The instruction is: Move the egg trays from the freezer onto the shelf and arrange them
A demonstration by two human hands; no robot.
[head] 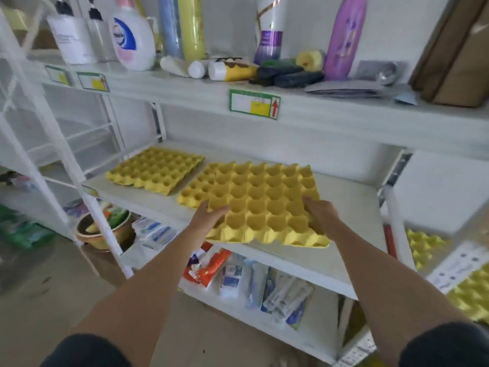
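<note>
Three yellow egg trays are seen on the white middle shelf [352, 205]: a far-left tray [154, 170] lying flat, a second tray [197, 188] beside it, and a top tray [267, 207] overlapping the second. The top tray is grasped at its left edge by the left hand [209, 217] and at its right edge by the right hand [321, 217]. More yellow trays [423, 247] are glimpsed at the far right.
</note>
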